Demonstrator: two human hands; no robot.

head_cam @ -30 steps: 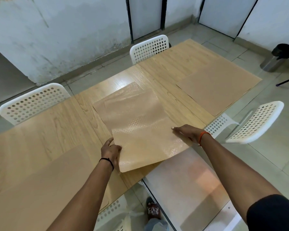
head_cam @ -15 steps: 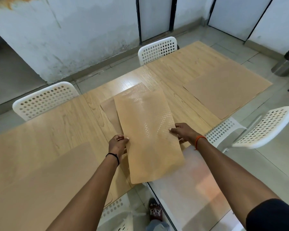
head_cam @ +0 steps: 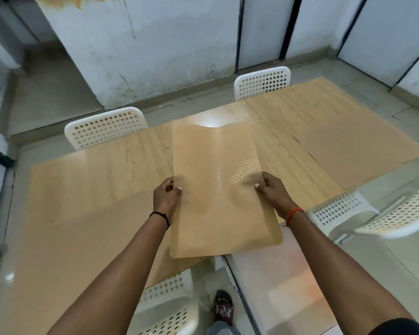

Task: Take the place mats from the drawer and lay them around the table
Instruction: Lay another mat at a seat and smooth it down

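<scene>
change: place mat [head_cam: 218, 189] now lifted clear of the tabletop [head_cam: 94, 170], no longer flat mid-table | grip: left hand [head_cam: 166, 198] and right hand [head_cam: 272, 193] fingers pinch its side edges | others: laid mat [head_cam: 358, 151] at right end, another mat [head_cam: 65, 250] by near-left edge | means: next placement pending

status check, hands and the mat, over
Left hand and right hand pinch the held mat by its sides, raised over the table. Two laid mats flank it. Nothing in the way.

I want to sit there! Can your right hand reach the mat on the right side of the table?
Probably not yet: the right hand is busy gripping a mat, and the far mat lies well beyond it.
</scene>
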